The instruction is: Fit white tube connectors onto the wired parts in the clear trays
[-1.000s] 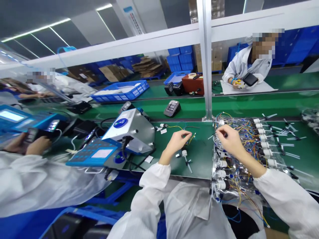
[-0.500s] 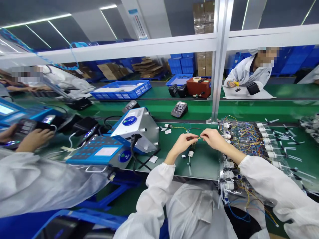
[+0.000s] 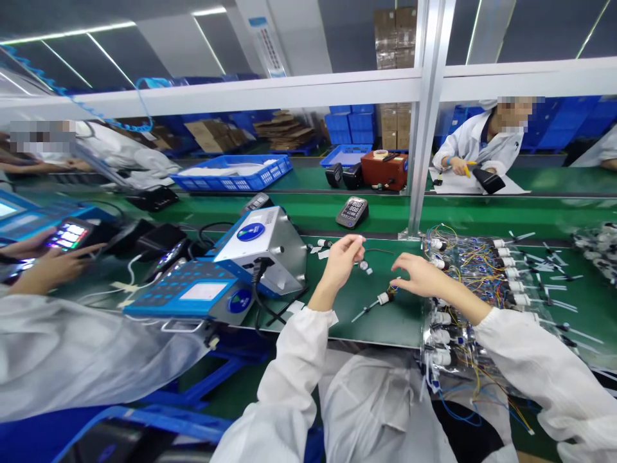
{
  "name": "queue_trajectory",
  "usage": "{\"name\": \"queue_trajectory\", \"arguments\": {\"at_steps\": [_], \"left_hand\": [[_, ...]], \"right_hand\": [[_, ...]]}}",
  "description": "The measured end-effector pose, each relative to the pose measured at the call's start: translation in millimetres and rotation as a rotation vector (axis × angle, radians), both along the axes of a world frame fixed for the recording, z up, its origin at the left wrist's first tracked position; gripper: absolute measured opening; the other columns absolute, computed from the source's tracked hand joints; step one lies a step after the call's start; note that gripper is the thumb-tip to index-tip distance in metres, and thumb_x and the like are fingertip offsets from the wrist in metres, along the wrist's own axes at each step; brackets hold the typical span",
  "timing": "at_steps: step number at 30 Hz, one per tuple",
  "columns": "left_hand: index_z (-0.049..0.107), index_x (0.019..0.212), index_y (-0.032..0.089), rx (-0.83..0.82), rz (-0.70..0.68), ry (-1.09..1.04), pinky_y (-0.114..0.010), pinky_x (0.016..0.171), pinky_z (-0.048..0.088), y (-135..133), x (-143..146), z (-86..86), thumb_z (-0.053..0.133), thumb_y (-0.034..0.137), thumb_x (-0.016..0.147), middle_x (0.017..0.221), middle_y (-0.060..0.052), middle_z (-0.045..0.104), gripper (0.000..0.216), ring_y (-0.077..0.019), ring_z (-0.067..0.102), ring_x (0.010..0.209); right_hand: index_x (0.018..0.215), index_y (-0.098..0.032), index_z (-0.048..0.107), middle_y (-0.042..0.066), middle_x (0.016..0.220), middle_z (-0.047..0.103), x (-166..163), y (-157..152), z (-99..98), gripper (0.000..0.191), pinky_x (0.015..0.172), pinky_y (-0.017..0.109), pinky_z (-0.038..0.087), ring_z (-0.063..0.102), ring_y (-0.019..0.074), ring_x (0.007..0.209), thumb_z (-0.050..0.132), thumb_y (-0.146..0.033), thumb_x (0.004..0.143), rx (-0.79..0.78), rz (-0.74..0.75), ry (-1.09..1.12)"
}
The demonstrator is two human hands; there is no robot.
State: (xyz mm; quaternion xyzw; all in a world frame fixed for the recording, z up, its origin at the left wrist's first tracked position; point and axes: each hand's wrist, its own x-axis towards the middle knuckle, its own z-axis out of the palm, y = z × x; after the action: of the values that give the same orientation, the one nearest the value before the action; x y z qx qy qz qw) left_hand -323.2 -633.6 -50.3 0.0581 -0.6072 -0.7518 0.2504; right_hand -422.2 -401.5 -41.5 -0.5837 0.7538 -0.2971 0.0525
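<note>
My left hand (image 3: 343, 258) is raised above the green mat (image 3: 371, 321), thumb and fingertips pinched on a thin wire with a small part (image 3: 364, 265) dangling under it. My right hand (image 3: 418, 274) is lower, to the right. Its fingers curl down onto the coloured wires of a white cylindrical part (image 3: 384, 298), which lies on the mat with its thin stem pointing left. A clear tray (image 3: 482, 276) of several similar wired parts sits just right of that hand.
A silver tester box (image 3: 263, 247) and a blue keypad unit (image 3: 187, 299) stand left of my hands. A metal post (image 3: 424, 128) rises behind the mat, and a monitor device (image 3: 352, 212) lies on the conveyor. A co-worker's hand (image 3: 51, 267) is at far left. Another person (image 3: 482, 145) sits opposite.
My hands, joined on one wired part before, have separated. The left rose toward the far edge with a wire; the right dropped to the mat with the white part.
</note>
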Motion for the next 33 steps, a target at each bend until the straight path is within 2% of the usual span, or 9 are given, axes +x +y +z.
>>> {"name": "queue_trajectory", "arguments": {"at_steps": [7, 9, 12, 14, 20, 23, 26, 29, 33], "left_hand": [[0.068, 0.092, 0.016, -0.033, -0.01, 0.229, -0.019, 0.052, 0.04, 35.1, -0.5, 94.6, 0.079, 0.039, 0.087, 0.075, 0.001, 0.059, 0.026, -0.0053, 0.051, 0.056], [0.067, 0.091, 0.017, -0.039, -0.035, 0.269, -0.019, 0.051, 0.04, 49.6, 3.7, 112.2, 0.08, 0.039, 0.087, 0.078, 0.0, 0.061, 0.026, -0.0053, 0.051, 0.056], [0.066, 0.089, 0.018, -0.021, -0.046, 0.313, -0.018, 0.05, 0.039, 68.8, 11.6, 129.9, 0.08, 0.039, 0.086, 0.078, 0.001, 0.059, 0.026, -0.005, 0.049, 0.056], [0.065, 0.09, 0.019, 0.013, -0.041, 0.339, -0.018, 0.049, 0.039, 78.2, 13.5, 135.7, 0.08, 0.038, 0.087, 0.079, 0.002, 0.058, 0.025, -0.0046, 0.048, 0.056], [0.065, 0.102, 0.02, -0.099, 0.049, 0.345, -0.018, 0.061, 0.05, 88.3, -3.6, 120.1, 0.073, 0.043, 0.093, 0.091, -0.002, 0.062, 0.025, -0.0096, 0.062, 0.076], [0.064, 0.121, 0.022, -0.169, -0.051, 0.181, -0.022, 0.07, 0.056, 92.7, -5.4, 98.4, 0.069, 0.05, 0.094, 0.11, -0.007, 0.065, 0.039, -0.0151, 0.067, 0.095], [0.063, 0.124, 0.02, -0.234, -0.359, -0.055, -0.025, 0.066, 0.057, 105.5, -0.6, 77.2, 0.073, 0.052, 0.089, 0.109, -0.009, 0.067, 0.048, -0.018, 0.069, 0.089], [0.07, 0.106, 0.015, -0.347, -0.55, -0.199, -0.024, 0.061, 0.052, 119.1, -3.3, 61.6, 0.075, 0.048, 0.089, 0.086, -0.005, 0.068, 0.038, -0.0136, 0.064, 0.069], [0.074, 0.09, 0.013, -0.366, -0.43, -0.168, -0.022, 0.055, 0.04, 112.8, -24.1, 46.9, 0.072, 0.048, 0.091, 0.074, -0.002, 0.064, 0.036, -0.0081, 0.052, 0.059]], "right_hand": [[0.147, -0.021, 0.049, 0.017, 0.147, 0.054, 23.4, -39.4, 11.7, 0.077, 0.107, 0.048, 0.049, 0.056, 0.0307, 0.133, 0.083, -0.043, 0.082, -0.275, -0.062, -0.325], [0.143, -0.021, 0.053, 0.016, 0.143, 0.058, 28.6, -47.6, 15.0, 0.067, 0.105, 0.048, 0.05, 0.06, 0.0287, 0.127, 0.08, -0.04, 0.084, -0.312, -0.046, -0.438], [0.115, -0.018, 0.066, 0.009, 0.114, 0.069, 38.3, -45.7, 27.0, 0.031, 0.097, 0.041, 0.054, 0.066, 0.0208, 0.102, 0.067, -0.041, 0.094, -0.308, 0.116, -0.715], [0.107, -0.019, 0.065, 0.004, 0.103, 0.069, 48.4, -36.9, 38.0, 0.028, 0.087, 0.034, 0.056, 0.065, 0.0161, 0.089, 0.068, -0.044, 0.094, -0.304, 0.225, -0.906], [0.1, -0.018, 0.066, 0.0, 0.084, 0.065, 75.0, -7.5, 54.3, 0.036, 0.059, 0.025, 0.049, 0.054, 0.0107, 0.063, 0.069, -0.053, 0.092, -0.24, 0.231, -1.094], [0.103, -0.021, 0.066, 0.002, 0.091, 0.068, 61.7, 7.2, 53.0, 0.034, 0.062, 0.027, 0.05, 0.058, 0.0128, 0.069, 0.07, -0.052, 0.091, -0.548, -0.012, -1.105], [0.108, -0.023, 0.067, 0.003, 0.097, 0.07, 35.2, 25.6, 53.6, 0.033, 0.066, 0.029, 0.052, 0.06, 0.014, 0.073, 0.068, -0.053, 0.093, -0.829, -0.288, -0.979], [0.116, -0.023, 0.071, 0.005, 0.104, 0.073, 13.6, 47.3, 56.4, 0.038, 0.067, 0.031, 0.052, 0.06, 0.0133, 0.07, 0.064, -0.055, 0.096, -0.762, -0.408, -0.798], [0.117, -0.02, 0.073, 0.007, 0.104, 0.073, -5.6, 90.7, 60.7, 0.043, 0.056, 0.03, 0.046, 0.057, 0.0127, 0.064, 0.061, -0.057, 0.097, -0.633, -0.484, -0.693]]}}
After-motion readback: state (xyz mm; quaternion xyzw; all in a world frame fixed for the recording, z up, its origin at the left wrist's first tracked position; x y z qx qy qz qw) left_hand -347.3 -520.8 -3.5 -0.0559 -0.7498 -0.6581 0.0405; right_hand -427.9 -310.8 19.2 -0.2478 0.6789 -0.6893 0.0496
